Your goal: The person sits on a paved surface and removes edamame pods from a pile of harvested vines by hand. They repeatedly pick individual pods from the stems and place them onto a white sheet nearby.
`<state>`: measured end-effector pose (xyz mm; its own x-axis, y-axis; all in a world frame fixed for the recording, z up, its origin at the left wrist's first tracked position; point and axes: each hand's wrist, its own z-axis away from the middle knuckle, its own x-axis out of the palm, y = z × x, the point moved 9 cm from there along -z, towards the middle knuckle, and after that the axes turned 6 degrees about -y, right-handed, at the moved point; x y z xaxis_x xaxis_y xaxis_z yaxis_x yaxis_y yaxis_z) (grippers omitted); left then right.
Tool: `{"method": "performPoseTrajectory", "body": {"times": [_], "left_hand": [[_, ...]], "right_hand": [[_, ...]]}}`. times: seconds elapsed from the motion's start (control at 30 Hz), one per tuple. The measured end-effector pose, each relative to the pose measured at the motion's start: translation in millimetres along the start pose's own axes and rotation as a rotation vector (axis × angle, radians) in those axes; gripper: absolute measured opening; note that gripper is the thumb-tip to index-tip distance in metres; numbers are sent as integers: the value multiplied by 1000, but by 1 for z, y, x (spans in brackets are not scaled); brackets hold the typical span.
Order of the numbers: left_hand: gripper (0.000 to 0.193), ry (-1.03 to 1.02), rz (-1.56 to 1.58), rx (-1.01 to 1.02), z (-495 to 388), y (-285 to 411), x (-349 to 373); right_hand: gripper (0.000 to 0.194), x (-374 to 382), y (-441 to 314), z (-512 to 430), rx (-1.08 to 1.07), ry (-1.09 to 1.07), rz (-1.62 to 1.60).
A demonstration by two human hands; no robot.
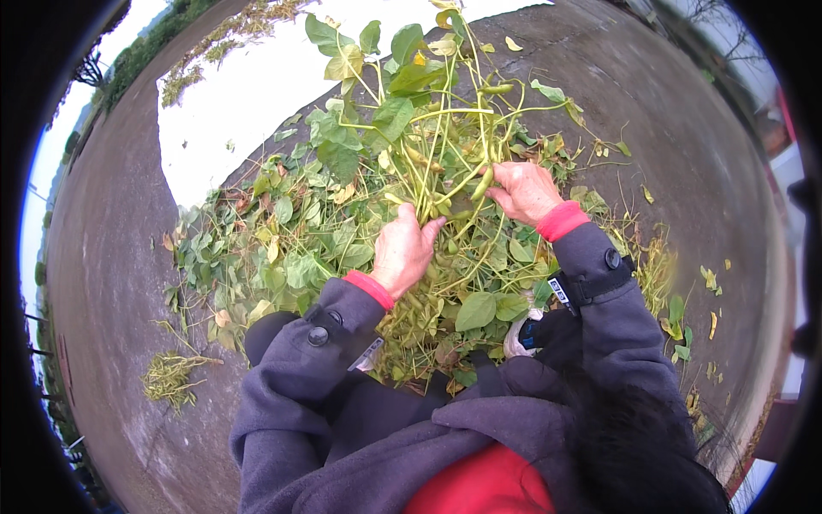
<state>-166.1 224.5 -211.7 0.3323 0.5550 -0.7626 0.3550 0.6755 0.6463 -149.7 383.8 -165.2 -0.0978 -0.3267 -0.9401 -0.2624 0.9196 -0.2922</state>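
My left hand (406, 249) grips the stems of a bean plant (443, 122) that bears green pods and green to yellow leaves. The plant stands up in front of me, its leafy part pointing away. To the right of those stems, my right hand (523, 191) pinches a plump green pod (483, 183) between thumb and fingertips. Whether that pod is still on its stem, I cannot tell. Beneath both hands spreads a heap of leaves, stems and pods (302, 231), reaching back between my feet.
A white sheet (218, 122) lies on the paved ground beyond the heap, with dry plant scraps along its far edge. A small bunch of podded stems (172, 379) rests at the left. My shoe (519, 334) is beside the heap. Loose leaves (711, 279) are scattered at the right.
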Motion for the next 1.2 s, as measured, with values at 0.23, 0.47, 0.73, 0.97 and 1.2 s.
{"method": "performPoseTrajectory", "body": {"times": [0.23,0.47,0.73,0.97,1.2], "left_hand": [[37,-57,-37,7,4,7,4],[37,-46,52,5,-5,-8,2],[37,-53,142,57,-9,-12,7],[36,-47,192,117,-8,-5,6],[39,-17,168,56,-1,-26,4]], "right_hand": [[17,14,1,-3,47,-44,195],[8,-17,8,2,-54,253,-125],[10,18,74,7,411,252,-1376],[6,29,91,3,556,294,-1715],[6,-79,164,58,447,1177,-1773]]}}
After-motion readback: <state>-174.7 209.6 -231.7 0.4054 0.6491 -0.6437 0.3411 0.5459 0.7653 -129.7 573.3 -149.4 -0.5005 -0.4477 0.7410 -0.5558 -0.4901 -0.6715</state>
